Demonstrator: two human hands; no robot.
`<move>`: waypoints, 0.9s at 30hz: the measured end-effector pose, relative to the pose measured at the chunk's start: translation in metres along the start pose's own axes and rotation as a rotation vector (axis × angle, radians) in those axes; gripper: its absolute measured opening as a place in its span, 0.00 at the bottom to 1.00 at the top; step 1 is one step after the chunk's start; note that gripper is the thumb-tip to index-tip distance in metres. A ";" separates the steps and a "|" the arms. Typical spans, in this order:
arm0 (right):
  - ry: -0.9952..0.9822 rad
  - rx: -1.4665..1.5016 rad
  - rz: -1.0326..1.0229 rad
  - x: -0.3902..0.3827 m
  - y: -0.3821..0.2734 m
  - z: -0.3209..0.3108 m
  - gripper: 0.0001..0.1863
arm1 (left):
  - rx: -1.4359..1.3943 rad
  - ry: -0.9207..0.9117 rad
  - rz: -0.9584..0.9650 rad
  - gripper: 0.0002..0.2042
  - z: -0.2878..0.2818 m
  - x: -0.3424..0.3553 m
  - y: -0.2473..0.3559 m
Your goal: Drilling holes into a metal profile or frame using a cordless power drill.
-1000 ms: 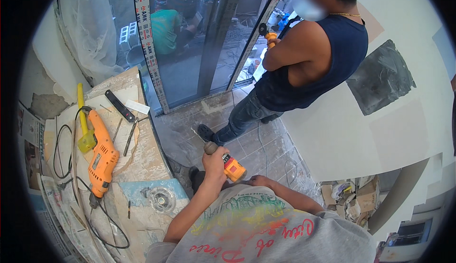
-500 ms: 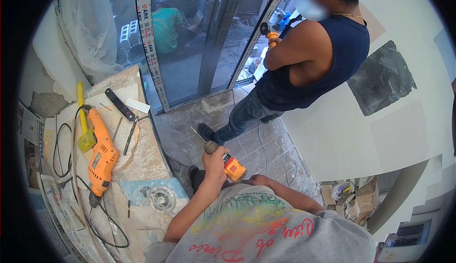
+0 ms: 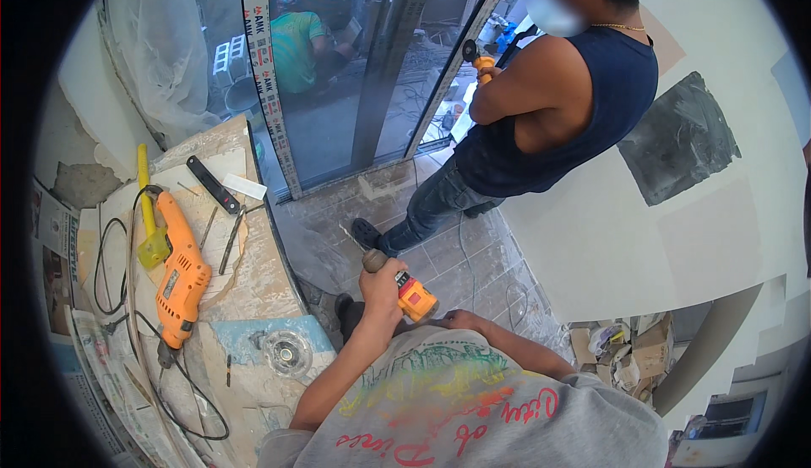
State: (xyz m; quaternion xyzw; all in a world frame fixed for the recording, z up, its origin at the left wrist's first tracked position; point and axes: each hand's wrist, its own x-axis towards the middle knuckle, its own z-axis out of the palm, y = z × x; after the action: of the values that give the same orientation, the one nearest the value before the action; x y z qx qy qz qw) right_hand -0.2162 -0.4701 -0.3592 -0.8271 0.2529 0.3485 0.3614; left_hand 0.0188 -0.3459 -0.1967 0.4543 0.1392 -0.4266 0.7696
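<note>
My left hand (image 3: 381, 289) is wrapped round the grip of a cordless power tool (image 3: 414, 298), held out in front of my body. A rounded grey-brown end of the tool sticks out above the fist. Its orange and red battery end juts out to the right. My right hand (image 3: 464, 320) rests low against the front of my grey shirt, near the waist. Its fingers are mostly hidden, and I see nothing held there.
At left, a dusty worktop (image 3: 279, 282) bears a corded orange drill (image 3: 182, 269), a yellow-handled tool (image 3: 148, 214), drill bits (image 3: 231, 244) and a black folding tool (image 3: 213, 185). A co-worker (image 3: 557, 105) holding an orange grinder (image 3: 483, 64) stands by the glass door (image 3: 338, 122). Debris (image 3: 638, 354) lies right.
</note>
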 end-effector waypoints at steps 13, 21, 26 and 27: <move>-0.001 0.017 -0.009 0.013 0.019 0.010 0.30 | 0.008 0.009 -0.003 0.05 0.001 0.002 0.000; -0.014 0.167 0.185 -0.014 -0.027 -0.016 0.29 | 0.002 0.012 0.004 0.05 -0.005 0.008 -0.006; 0.024 -0.036 -0.085 0.006 0.012 0.005 0.29 | -0.012 0.002 0.010 0.05 0.004 -0.001 0.001; 0.019 -0.038 -0.088 0.002 0.000 0.000 0.29 | -0.014 0.008 0.012 0.05 0.001 0.001 0.000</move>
State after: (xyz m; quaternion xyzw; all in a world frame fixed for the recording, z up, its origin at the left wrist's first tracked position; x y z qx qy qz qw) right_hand -0.2149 -0.4710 -0.3607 -0.8473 0.2131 0.3292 0.3582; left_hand 0.0190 -0.3470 -0.1970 0.4514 0.1425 -0.4194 0.7746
